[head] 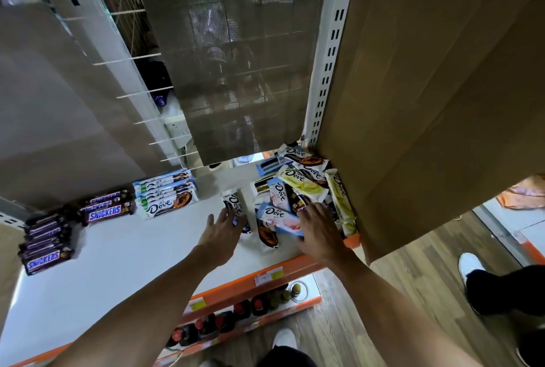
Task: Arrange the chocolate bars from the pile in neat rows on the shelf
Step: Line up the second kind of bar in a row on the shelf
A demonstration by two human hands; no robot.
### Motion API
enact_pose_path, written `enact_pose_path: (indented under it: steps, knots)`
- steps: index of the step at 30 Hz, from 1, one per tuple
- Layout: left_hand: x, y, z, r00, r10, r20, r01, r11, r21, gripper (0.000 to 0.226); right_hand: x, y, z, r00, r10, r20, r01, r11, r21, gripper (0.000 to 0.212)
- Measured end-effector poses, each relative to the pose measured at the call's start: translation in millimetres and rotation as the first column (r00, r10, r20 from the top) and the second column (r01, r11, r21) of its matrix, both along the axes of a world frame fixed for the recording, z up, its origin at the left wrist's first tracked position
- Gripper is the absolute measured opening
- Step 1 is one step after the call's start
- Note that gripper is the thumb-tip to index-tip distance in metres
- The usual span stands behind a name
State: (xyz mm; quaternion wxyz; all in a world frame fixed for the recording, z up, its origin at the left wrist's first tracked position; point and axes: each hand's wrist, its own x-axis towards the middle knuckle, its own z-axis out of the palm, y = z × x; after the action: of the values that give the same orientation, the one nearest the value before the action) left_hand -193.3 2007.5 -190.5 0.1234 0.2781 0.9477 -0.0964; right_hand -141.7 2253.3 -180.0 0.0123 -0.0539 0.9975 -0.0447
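Note:
A loose pile of Dove chocolate bars (300,183) lies at the right end of the white shelf (118,263). My right hand (320,226) reaches into the pile, fingers spread on a pink and blue Dove bar (280,217). My left hand (221,229) hovers open beside a dark Dove bar (236,204) at the pile's left edge. A neat stack of Dove bars (166,192) stands at the back middle. Snickers bars (107,207) sit in stacks to its left, more Snickers bars (45,245) further left.
A large cardboard panel (427,86) closes off the right side. The shelf's orange front edge (265,275) carries price tags. Bottles (236,312) stand on the lower shelf. Another person's leg and white shoe (483,284) are on the wooden floor at right.

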Motion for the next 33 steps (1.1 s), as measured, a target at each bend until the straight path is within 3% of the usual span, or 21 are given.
enact_pose_path:
  steps: [7,12,18,24,33]
  knots:
    - [3,-6,2,0.996,-0.060,-0.059,0.061,0.998,0.015,0.052,-14,-11,-1,1.000,0.025,0.012,-0.025,1.000,-0.017,0.046]
    - [-8,-1,9,1.000,-0.023,0.000,0.023,0.995,-0.101,0.083,-13,-9,-2,0.999,0.037,0.013,-0.036,0.998,-0.041,0.048]
    - [-24,11,6,0.996,-0.057,-0.063,0.044,0.981,-0.189,0.076,-11,8,-1,0.998,0.057,-0.015,-0.058,0.993,-0.105,0.045]
    - [-26,8,8,0.992,-0.086,-0.091,0.072,0.987,-0.145,0.057,-14,11,-3,0.998,0.068,0.007,-0.067,0.992,-0.108,0.046]
    - [-19,-19,-5,0.984,-0.166,-0.058,0.163,0.985,-0.055,0.071,-23,-7,3,0.992,0.117,0.034,-0.113,0.987,-0.116,0.058]
